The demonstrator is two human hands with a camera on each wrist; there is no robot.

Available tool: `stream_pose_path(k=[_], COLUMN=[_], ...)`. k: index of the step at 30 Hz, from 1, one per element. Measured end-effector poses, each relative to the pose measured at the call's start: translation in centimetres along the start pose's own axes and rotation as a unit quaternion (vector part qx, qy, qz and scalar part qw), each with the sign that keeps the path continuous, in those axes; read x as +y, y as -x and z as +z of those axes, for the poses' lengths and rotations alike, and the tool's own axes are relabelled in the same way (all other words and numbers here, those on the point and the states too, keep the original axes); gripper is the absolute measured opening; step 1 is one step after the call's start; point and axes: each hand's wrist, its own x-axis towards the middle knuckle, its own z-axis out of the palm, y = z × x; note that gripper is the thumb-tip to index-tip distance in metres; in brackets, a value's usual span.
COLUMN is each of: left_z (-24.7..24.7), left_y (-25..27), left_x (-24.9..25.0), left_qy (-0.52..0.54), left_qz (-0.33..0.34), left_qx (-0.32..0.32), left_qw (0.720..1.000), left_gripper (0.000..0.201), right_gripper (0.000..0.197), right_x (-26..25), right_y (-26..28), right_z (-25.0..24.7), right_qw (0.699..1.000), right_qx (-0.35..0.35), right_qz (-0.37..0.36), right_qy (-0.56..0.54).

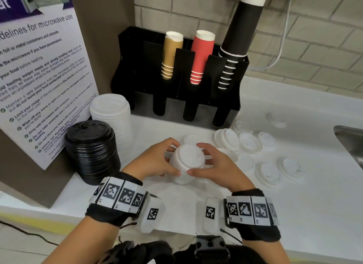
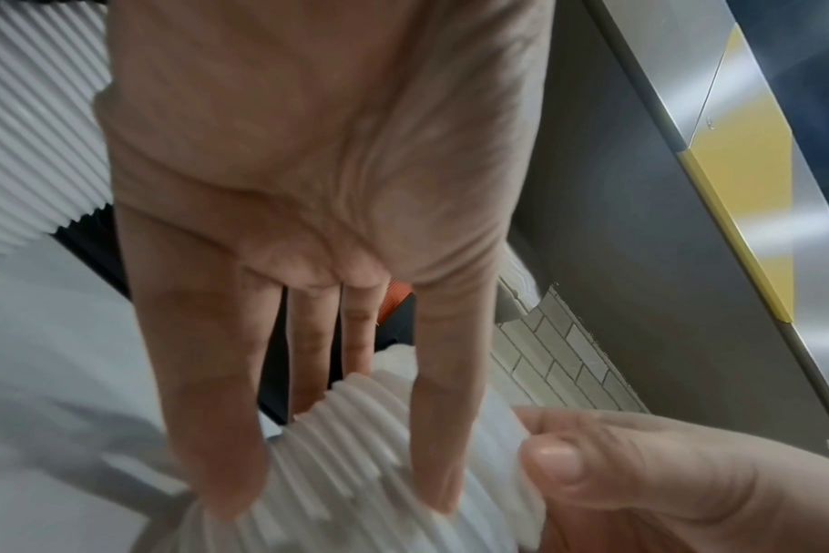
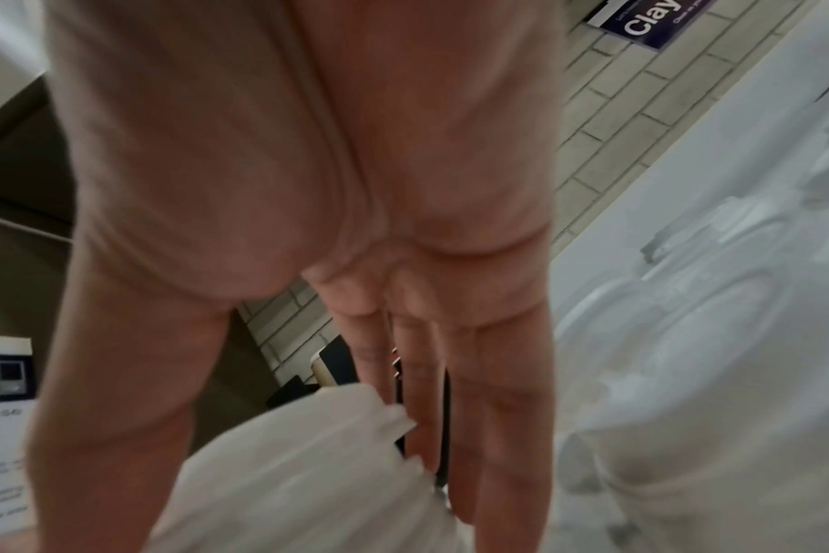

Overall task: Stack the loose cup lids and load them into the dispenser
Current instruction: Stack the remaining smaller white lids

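Nearest me: 2 wrist bands with printed markers, then the left hand [image 1: 155, 161] and right hand [image 1: 214, 165]. I see both curled around 1 stack of white lids [image 1: 186, 161], thumbs on the near side, fingers on the far side. The left wrist view shows the left fingers [image 2: 214, 430] lying across the stack's ribbed edges [image 2: 355, 449]; the right wrist view is blurred, the stack [image 3: 308, 467] a white smear under the palm [image 3: 308, 149].

Right of the held stack, loose white lids [image 1: 249, 144] are scattered over the white counter [image 1: 294, 204]. Left of it stand a black lid stack [image 1: 92, 151] and, behind that, a taller white lid stack [image 1: 111, 114].

Beyond the held stack: the black dispenser [image 1: 176, 98], with tan cups [image 1: 170, 53], red cups [image 1: 202, 53] and black cups [image 1: 239, 33] in 3 slots.
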Motion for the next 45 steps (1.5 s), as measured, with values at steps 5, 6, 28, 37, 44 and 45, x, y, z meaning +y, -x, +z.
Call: stream_pose_path(k=[5, 6, 28, 37, 44, 45], left_z=[-0.2, -0.2, 0.7, 0.8, 1.1, 1.1], left_y=[0.4, 0.5, 0.5, 0.3, -0.6, -0.8], left_x=[0.2, 0.2, 1.2, 1.4, 0.9, 0.9], left_qy=[0.010, 0.010, -0.022, -0.021, -0.035, -0.042], left_qz=[-0.005, -0.003, 0.018, 0.030, 0.036, 0.039], left_qx=[0.003, -0.001, 0.009, -0.006, 0.018, 0.027], left_qw=[1.000, 1.000, 1.000, 0.999, 0.999, 0.998], left_gripper=[0.070, 0.075, 0.075, 0.072, 0.069, 0.069], right_gripper=[0.057, 0.058, 0.048, 0.067, 0.053, 0.052], right_x=[-0.3, -0.3, -2.8, -2.8, -4.4, -4.7], right_y=[-0.1, -0.1, -5.9, -12.5, -9.9, -9.1], right_z=[0.5, 0.5, -2.9, -0.6, -4.7, -5.0], right_qw=[0.999, 0.999, 0.986, 0.870, 0.959, 0.972], right_qx=[0.017, 0.019, 0.011, -0.155, -0.021, -0.004], right_qz=[-0.019, -0.021, 0.008, 0.076, 0.007, -0.004], right_qy=[0.033, 0.038, 0.164, 0.463, 0.283, 0.235])
